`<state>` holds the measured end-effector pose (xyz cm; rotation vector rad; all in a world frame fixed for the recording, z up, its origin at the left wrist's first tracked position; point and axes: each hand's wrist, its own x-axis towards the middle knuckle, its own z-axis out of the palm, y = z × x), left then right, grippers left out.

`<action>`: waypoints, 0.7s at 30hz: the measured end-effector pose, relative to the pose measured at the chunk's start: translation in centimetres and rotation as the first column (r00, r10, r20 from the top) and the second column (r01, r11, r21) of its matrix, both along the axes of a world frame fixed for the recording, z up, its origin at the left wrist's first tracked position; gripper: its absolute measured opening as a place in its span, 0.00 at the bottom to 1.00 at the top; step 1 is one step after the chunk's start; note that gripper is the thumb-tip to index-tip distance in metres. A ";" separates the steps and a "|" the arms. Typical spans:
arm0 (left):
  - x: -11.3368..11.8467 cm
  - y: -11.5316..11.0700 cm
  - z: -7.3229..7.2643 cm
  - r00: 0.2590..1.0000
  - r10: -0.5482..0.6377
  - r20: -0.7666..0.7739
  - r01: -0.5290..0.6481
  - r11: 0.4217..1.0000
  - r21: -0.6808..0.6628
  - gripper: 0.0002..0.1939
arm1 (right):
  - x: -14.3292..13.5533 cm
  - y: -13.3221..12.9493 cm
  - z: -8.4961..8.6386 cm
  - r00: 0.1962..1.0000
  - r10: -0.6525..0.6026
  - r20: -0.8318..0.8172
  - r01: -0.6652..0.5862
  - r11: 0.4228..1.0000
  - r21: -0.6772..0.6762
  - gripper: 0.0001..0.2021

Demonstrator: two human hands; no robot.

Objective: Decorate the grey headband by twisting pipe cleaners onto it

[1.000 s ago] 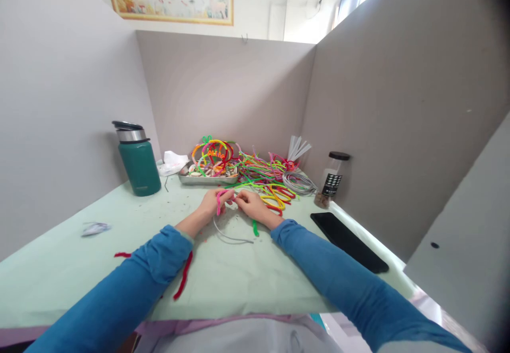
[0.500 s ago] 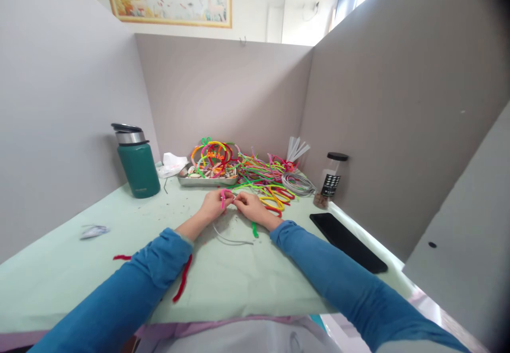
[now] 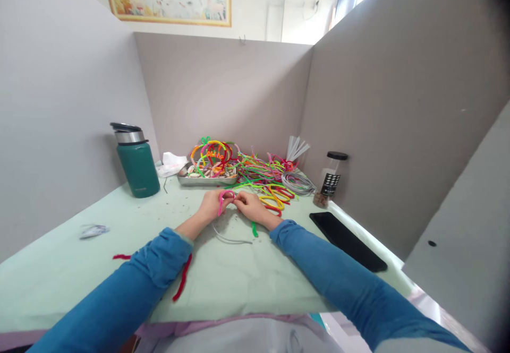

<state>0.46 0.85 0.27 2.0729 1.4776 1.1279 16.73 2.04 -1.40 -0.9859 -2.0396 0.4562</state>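
My left hand is closed on a pink pipe cleaner, which curves over its fingers. Close beside it, my right hand pinches the pink piece's other end, the fingertips of both hands nearly touching. A thin grey wire lies curved on the table just below the hands. The end of a green pipe cleaner shows under my right wrist. A red pipe cleaner lies by my left sleeve.
Behind the hands are a metal tray of small pieces and a heap of coloured pipe cleaners. A green bottle stands left; a clear jar and black phone are right. Grey partitions enclose the table.
The pink pipe cleaner now arches between both hands, its loop wider than before. The hands have barely moved.
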 end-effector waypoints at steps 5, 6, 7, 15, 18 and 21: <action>-0.2 0.2 -0.2 0.998 -0.053 -0.014 0.054 0.997 0.052 0.13 | 0.0 0.0 0.0 1.000 0.008 0.006 -0.008 1.000 -0.007 0.06; -0.2 0.2 -0.3 0.998 -0.066 -0.010 0.067 0.997 0.045 0.14 | 0.0 0.0 -0.1 1.000 0.013 0.005 -0.013 1.000 -0.006 0.06; -0.2 0.2 -0.3 0.997 -0.075 -0.002 0.075 0.997 0.035 0.14 | 0.0 0.0 -0.1 1.000 0.018 0.003 -0.018 1.000 -0.004 0.07; -0.2 0.4 -0.2 0.997 -0.079 -0.025 0.081 0.994 0.072 0.14 | 0.0 0.1 -0.2 1.000 0.014 -0.003 -0.014 1.000 -0.003 0.08; -0.3 0.7 -0.3 0.996 -0.074 -0.058 0.079 0.991 0.104 0.12 | 0.0 0.4 -0.4 1.000 0.005 -0.002 -0.005 1.000 0.000 0.08; -0.3 0.7 -0.3 0.996 -0.038 -0.075 0.045 0.995 0.094 0.12 | 0.0 0.6 -0.5 1.000 -0.001 -0.004 0.001 1.000 0.010 0.08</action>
